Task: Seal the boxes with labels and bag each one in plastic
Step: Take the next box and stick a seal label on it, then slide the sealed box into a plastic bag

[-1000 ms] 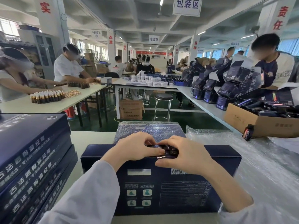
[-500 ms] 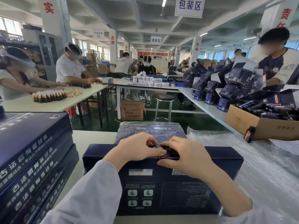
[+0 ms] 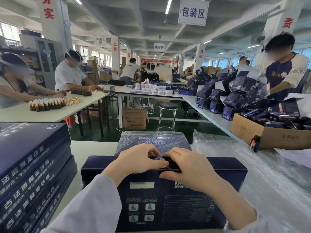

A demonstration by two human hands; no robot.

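You have left hand, right hand; one label; one upright box; one bagged box; stack, perhaps four boxes.

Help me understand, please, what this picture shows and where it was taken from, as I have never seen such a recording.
There is no machine here. The picture comes from a wide-angle camera worn on a person's head, looking forward and down at their own two hands. The left hand and the right hand meet on the top edge of a dark blue box, which stands upright on the white table. Their fingers pinch a small dark label there. Behind it lies a similar box already in plastic. To the left is a stack of the same boxes. To the right lie a heap of bubble plastic and a cardboard carton of dark bottles. Other people work at tables beyond.
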